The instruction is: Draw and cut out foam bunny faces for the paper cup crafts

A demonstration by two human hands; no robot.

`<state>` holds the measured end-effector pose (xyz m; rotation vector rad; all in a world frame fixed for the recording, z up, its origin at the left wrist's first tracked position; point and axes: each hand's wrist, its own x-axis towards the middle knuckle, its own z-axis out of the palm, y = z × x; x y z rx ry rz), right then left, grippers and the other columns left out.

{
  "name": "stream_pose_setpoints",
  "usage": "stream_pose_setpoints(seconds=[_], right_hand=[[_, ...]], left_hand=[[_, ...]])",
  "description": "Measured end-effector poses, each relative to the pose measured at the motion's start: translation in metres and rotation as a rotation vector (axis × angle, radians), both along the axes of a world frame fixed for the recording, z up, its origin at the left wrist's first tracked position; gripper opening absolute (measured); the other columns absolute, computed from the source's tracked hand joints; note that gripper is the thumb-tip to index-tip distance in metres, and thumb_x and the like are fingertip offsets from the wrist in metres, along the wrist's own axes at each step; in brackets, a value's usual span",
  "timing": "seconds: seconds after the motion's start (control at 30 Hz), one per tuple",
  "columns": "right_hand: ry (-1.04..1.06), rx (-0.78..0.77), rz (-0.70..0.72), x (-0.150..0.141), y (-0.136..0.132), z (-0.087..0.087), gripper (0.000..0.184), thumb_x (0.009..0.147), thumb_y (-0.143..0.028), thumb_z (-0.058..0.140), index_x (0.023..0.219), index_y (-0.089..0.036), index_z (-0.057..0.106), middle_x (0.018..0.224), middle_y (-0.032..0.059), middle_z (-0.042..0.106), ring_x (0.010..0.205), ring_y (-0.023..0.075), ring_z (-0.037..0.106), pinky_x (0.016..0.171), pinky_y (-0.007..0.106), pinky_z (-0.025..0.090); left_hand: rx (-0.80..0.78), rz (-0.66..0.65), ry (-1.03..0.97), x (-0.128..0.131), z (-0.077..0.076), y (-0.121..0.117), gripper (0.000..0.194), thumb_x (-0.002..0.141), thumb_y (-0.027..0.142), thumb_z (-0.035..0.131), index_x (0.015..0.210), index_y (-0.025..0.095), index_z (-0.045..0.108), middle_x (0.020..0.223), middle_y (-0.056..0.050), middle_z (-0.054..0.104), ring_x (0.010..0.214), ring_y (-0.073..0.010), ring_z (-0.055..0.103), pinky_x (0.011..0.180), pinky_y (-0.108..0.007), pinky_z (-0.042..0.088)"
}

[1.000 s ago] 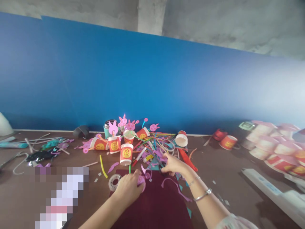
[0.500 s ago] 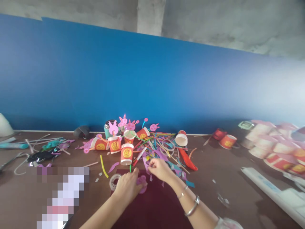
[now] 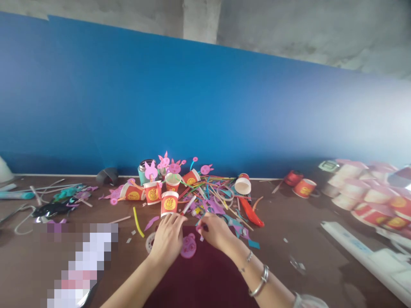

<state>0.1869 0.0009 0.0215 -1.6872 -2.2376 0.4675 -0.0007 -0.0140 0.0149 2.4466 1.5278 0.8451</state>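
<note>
A round pink paper pig face (image 3: 188, 246) lies on a dark red sheet (image 3: 205, 278) on the brown table. My left hand (image 3: 167, 239) rests beside it with fingers stretched towards a red paper cup (image 3: 169, 204) and a red marker (image 3: 188, 206). My right hand (image 3: 215, 231) is closed in a pinch just above the pig face, on something pink too small to make out. A tape roll (image 3: 150, 242) lies partly hidden behind my left hand.
A heap of coloured strips, paper scraps and decorated red cups (image 3: 173, 182) sits against the blue wall. A red cutter (image 3: 252, 213) lies right of it. Stacked cups (image 3: 369, 196) and a long white box (image 3: 362, 252) fill the right side. Wires and scraps (image 3: 48, 201) lie left.
My right hand came back left from the scrap heap to the pig face and now pinches there. My left hand slid forward off the pig face, fingers extending towards the cup.
</note>
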Motion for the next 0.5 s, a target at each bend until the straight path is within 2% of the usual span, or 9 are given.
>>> stream_pose_setpoints(seconds=[0.1, 0.2, 0.3, 0.37, 0.5], right_hand=[[-0.019, -0.013, -0.026, -0.004, 0.002, -0.002, 0.009, 0.077, -0.019, 0.060, 0.080, -0.020, 0.069, 0.094, 0.0070, 0.066, 0.090, 0.0208, 0.062, 0.076, 0.027, 0.043], [0.026, -0.007, -0.035, -0.004, 0.004, -0.001, 0.008, 0.074, -0.016, 0.064, 0.081, -0.019, 0.066, 0.093, 0.0067, 0.067, 0.092, 0.0209, 0.061, 0.079, 0.027, 0.042], [0.075, -0.010, -0.050, -0.003, 0.006, -0.001, 0.010, 0.073, -0.012, 0.062, 0.079, -0.019, 0.064, 0.085, 0.0046, 0.069, 0.083, 0.0195, 0.063, 0.074, 0.026, 0.042], [0.110, -0.016, -0.060, -0.003, 0.007, -0.002, 0.010, 0.073, -0.010, 0.060, 0.077, -0.019, 0.063, 0.079, 0.0030, 0.070, 0.078, 0.0186, 0.064, 0.070, 0.025, 0.042], [0.170, 0.013, -0.100, 0.000, 0.010, -0.004, 0.021, 0.070, -0.004, 0.053, 0.083, -0.018, 0.062, 0.082, 0.0031, 0.070, 0.080, 0.0176, 0.064, 0.072, 0.025, 0.044]], left_hand=[[-0.074, -0.063, 0.083, 0.003, 0.003, -0.003, 0.019, 0.085, 0.013, 0.045, 0.082, 0.019, 0.063, 0.085, -0.007, 0.065, 0.086, -0.0231, 0.058, 0.078, -0.034, 0.042], [-0.151, -0.131, 0.192, 0.006, 0.005, -0.008, 0.011, 0.081, 0.027, 0.057, 0.084, 0.019, 0.064, 0.087, -0.007, 0.066, 0.088, -0.0253, 0.059, 0.082, -0.038, 0.040], [-0.183, -0.132, 0.256, 0.009, 0.005, -0.012, 0.028, 0.074, 0.038, 0.065, 0.094, 0.019, 0.063, 0.098, -0.008, 0.065, 0.096, -0.0286, 0.058, 0.088, -0.043, 0.036], [-0.205, -0.124, 0.274, 0.010, 0.004, -0.013, 0.029, 0.075, 0.040, 0.064, 0.096, 0.020, 0.063, 0.101, -0.008, 0.064, 0.099, -0.0282, 0.057, 0.089, -0.043, 0.034], [-0.248, -0.069, 0.263, 0.012, 0.003, -0.012, 0.022, 0.080, 0.035, 0.057, 0.097, 0.021, 0.061, 0.102, -0.007, 0.064, 0.101, -0.0263, 0.055, 0.089, -0.041, 0.033]])
